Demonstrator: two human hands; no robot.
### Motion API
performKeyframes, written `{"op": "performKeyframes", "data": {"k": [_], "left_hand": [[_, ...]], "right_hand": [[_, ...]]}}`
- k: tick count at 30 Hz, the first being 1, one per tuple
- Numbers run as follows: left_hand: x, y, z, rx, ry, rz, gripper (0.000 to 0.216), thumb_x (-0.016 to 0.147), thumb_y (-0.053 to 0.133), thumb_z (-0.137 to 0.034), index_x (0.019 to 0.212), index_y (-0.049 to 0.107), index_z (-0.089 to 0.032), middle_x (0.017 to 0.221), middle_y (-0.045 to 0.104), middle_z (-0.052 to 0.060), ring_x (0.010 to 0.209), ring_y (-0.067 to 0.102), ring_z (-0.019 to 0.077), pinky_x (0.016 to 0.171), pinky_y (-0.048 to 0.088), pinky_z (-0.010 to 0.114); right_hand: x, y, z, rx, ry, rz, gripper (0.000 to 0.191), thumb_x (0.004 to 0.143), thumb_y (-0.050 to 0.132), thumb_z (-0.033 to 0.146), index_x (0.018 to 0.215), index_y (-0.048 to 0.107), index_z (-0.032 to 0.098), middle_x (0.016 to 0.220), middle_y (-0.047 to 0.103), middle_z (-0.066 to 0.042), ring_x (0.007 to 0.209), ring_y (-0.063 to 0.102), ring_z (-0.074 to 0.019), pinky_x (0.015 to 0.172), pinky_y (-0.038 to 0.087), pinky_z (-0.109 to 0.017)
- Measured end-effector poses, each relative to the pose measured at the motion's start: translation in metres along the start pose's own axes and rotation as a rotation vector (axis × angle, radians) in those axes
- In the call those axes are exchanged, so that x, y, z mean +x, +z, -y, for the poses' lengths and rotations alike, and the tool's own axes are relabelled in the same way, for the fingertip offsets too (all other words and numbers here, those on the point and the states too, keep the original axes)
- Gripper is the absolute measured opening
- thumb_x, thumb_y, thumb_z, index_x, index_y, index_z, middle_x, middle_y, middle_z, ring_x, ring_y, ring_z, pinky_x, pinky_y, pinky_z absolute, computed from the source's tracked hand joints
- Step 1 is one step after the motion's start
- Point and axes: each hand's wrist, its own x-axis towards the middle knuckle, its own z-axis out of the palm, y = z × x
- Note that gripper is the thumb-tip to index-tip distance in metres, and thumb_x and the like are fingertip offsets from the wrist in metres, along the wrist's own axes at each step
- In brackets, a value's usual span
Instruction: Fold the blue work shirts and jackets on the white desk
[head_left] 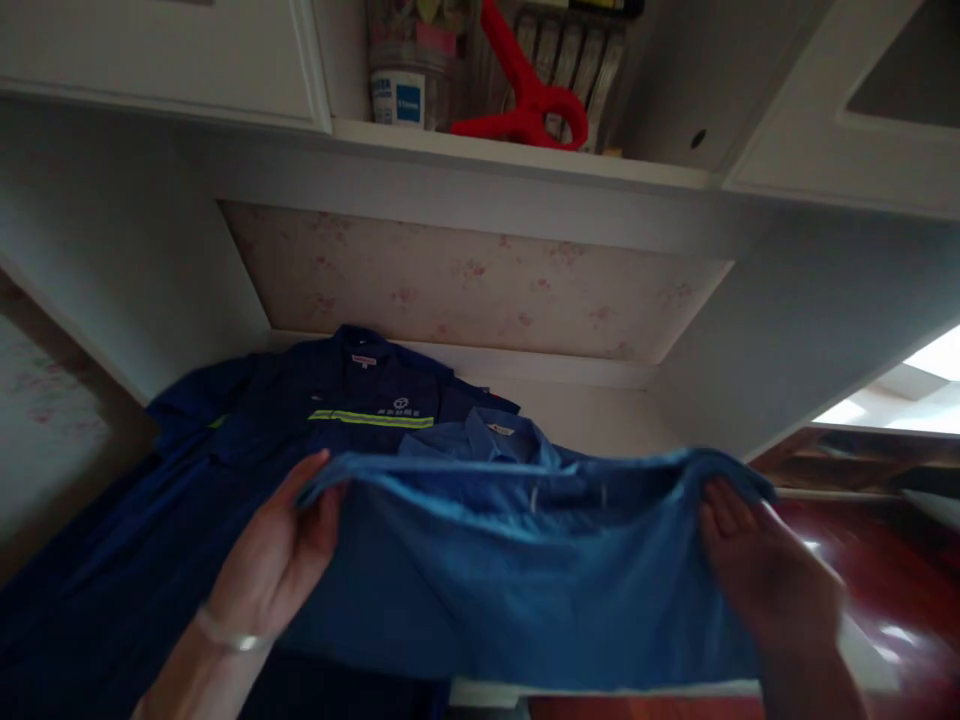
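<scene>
Item: light blue shirt point(517, 570), held at both ends of a raised fold, near centre of view.

Left hand point(281, 555): came up from the lower left, forearm angled toward the far right, palm turned to the right, thumb pointing up and far. Fingers went behind the cloth; the thumb lay over the fold's left corner. Grip: pinched on the shirt's left edge. A pale bracelet point(229, 640) circled the wrist.

Right hand point(757, 570): came up from the lower right, forearm angled toward the far left, back of the hand toward the camera, somewhat blurred. Fingertips curled over the fold's right corner. Grip: closed on the shirt's right edge.

Orientation of the shirt: the held fold ran left to right between the two hands, sagging slightly in the middle; this was its long axis as held. The cloth hung down toward the near side from that fold. The collar point(499, 430) lay on the far side, so the shirt pointed collar-away from the person.

Location: over a white counter point(600, 410) in a recess, partly overlapping a dark navy work jacket point(315, 420) spread to the left and farther back, whose reflective yellow-green stripe point(371, 418) ran left to right.

Surroundings: floral wallpaper panel point(472, 285) at the back of the recess; a shelf point(517, 155) above holding a red plastic clip point(529, 95) and a clear container point(409, 65); dark red glossy surface point(885, 560) at the near right.
</scene>
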Motion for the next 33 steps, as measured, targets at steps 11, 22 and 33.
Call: {"op": "performKeyframes", "data": {"k": [11, 22, 33], "left_hand": [[0.098, 0.061, 0.088, 1.067, 0.578, 0.364, 0.034, 0.086, 0.058, -0.040, 0.114, 0.064, -0.022, 0.142, 0.054, 0.010, 0.134, 0.045, 0.0285, 0.117, 0.023, 0.054], [0.140, 0.132, 0.142, 1.784, 0.805, 0.601, 0.054, 0.097, 0.032, -0.048, 0.139, 0.052, -0.020, 0.151, 0.044, 0.011, 0.142, 0.033, 0.0306, 0.117, 0.016, 0.058], [0.208, 0.240, 0.214, 1.784, 0.711, 0.708, 0.063, 0.093, 0.031, -0.060, 0.142, 0.048, -0.023, 0.154, 0.039, 0.010, 0.142, 0.032, 0.0351, 0.115, 0.020, 0.059]], "right_hand": [[0.052, 0.150, -0.049, -0.906, 0.027, 0.328, 0.056, 0.096, 0.026, 0.054, 0.147, 0.038, 0.034, 0.159, 0.027, -0.001, 0.146, 0.017, -0.0314, 0.108, 0.003, -0.074], [0.125, 0.117, -0.105, -1.083, 0.065, 0.358, 0.059, 0.097, 0.013, 0.057, 0.152, 0.023, 0.037, 0.161, 0.017, 0.003, 0.147, 0.012, -0.0285, 0.104, 0.006, -0.078], [0.239, 0.061, -0.165, -1.122, 0.073, 0.351, 0.058, 0.098, 0.011, 0.056, 0.152, 0.023, 0.038, 0.161, 0.018, 0.001, 0.147, 0.013, -0.0307, 0.105, 0.006, -0.077]]}}
